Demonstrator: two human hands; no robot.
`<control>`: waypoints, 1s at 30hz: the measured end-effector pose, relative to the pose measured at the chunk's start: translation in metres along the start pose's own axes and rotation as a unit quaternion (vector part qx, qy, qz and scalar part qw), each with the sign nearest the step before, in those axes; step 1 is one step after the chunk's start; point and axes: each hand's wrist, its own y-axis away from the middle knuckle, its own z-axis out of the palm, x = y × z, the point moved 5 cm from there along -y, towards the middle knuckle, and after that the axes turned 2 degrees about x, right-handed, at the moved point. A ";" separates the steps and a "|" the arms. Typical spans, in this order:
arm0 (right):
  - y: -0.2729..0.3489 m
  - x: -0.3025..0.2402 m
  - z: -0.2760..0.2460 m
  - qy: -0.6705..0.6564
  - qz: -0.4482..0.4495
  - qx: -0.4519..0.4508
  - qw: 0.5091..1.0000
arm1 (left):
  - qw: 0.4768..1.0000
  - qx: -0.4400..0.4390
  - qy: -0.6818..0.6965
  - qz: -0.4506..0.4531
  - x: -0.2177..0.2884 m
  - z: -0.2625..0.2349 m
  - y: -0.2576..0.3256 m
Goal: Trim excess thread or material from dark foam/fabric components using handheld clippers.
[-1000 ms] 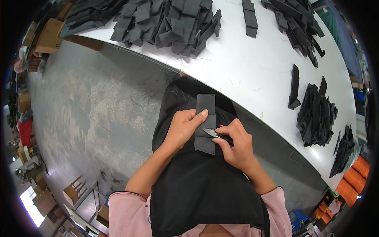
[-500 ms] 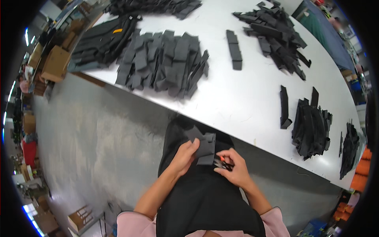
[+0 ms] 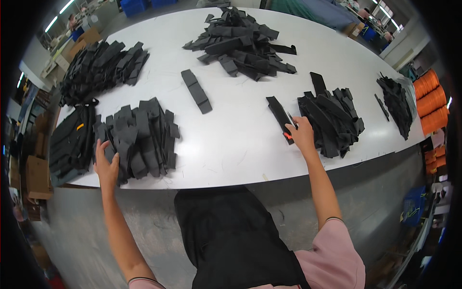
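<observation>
My left hand (image 3: 107, 166) is held over the left edge of a pile of dark grey fabric strips (image 3: 139, 135), fingers spread and nothing visibly gripped. In my right hand (image 3: 303, 134) is a small pair of thread snips (image 3: 288, 136), with an orange part showing below the fingers and metal blades pointing away from me. The hand is over a single dark strip (image 3: 276, 113), beside another pile of black strips (image 3: 332, 120). Whether my right fingers also touch the strip is hard to tell.
A black garment or bag with an orange tag (image 3: 72, 139) lies at the table's left end. More strip piles lie at the far left (image 3: 103, 70), far middle (image 3: 240, 43) and far right (image 3: 397, 103). One lone strip (image 3: 196, 91) rests mid-table. Orange spools (image 3: 430, 101) stand beyond the right edge.
The folded grey fabric piece has left my hands. They have moved apart from my lap, the left to the left pile, the right with the snips to the right-hand strip. The view has shifted.
</observation>
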 end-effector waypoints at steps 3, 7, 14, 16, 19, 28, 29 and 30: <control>-0.023 0.019 0.020 0.065 0.036 0.005 0.997 | 0.994 0.096 -0.042 0.017 0.017 0.009 0.012; -0.026 0.041 0.051 0.116 0.110 -0.057 0.985 | 0.997 0.055 -0.047 0.000 0.017 0.022 0.026; 0.024 -0.031 0.058 -0.257 0.088 -0.101 0.957 | 0.935 -0.020 0.347 0.069 0.157 0.062 0.067; 0.070 -0.101 0.066 -0.345 0.091 -0.233 0.905 | 0.765 -0.217 0.595 -0.118 0.196 0.118 0.114; 0.124 -0.142 0.083 -0.460 0.103 -0.312 0.825 | 0.631 -0.229 0.698 -0.251 0.228 0.137 0.149; 0.168 -0.161 0.088 -0.589 0.174 -0.294 0.733 | 0.651 -0.228 0.679 -0.251 0.214 0.119 0.181; 0.169 -0.166 0.087 -0.611 0.154 -0.314 0.710 | 0.663 -0.207 0.672 -0.257 0.215 0.119 0.184; 0.172 -0.166 0.089 -0.614 0.154 -0.310 0.710 | 0.673 -0.187 0.665 -0.263 0.216 0.121 0.187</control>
